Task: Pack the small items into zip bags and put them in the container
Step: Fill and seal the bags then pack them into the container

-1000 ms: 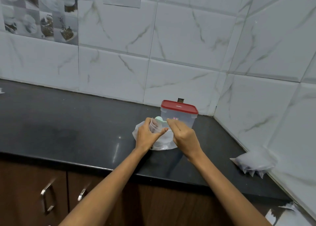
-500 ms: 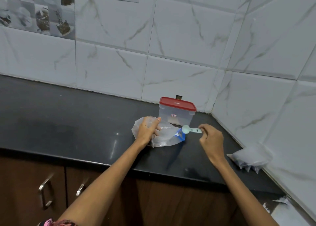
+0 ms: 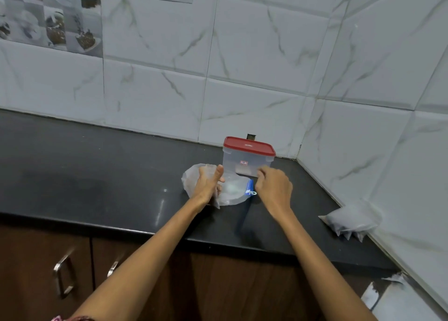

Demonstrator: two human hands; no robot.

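A clear zip bag (image 3: 234, 197) with a blue zip strip lies on the black counter (image 3: 97, 175), just in front of a clear container (image 3: 244, 166) with its red lid on. My left hand (image 3: 207, 186) grips the bag's left edge, thumb raised. A pale blue spoon (image 3: 252, 193) lies in the bag's mouth; its handle end shows at the blue strip and its bowl is a pale blur inside. My right hand (image 3: 274, 189) hovers to the right of the bag mouth, in front of the container. Its fingers are loosely curled with nothing seen in them.
Several filled clear packets (image 3: 351, 221) lie against the right wall near the counter's front edge. Tiled walls meet in a corner behind the container. Brown cabinet doors with metal handles (image 3: 63, 277) are below the counter.
My right hand carried the spoon out to the right, then brought it back left to the bag's mouth and let it go. My left hand kept hold of the bag.
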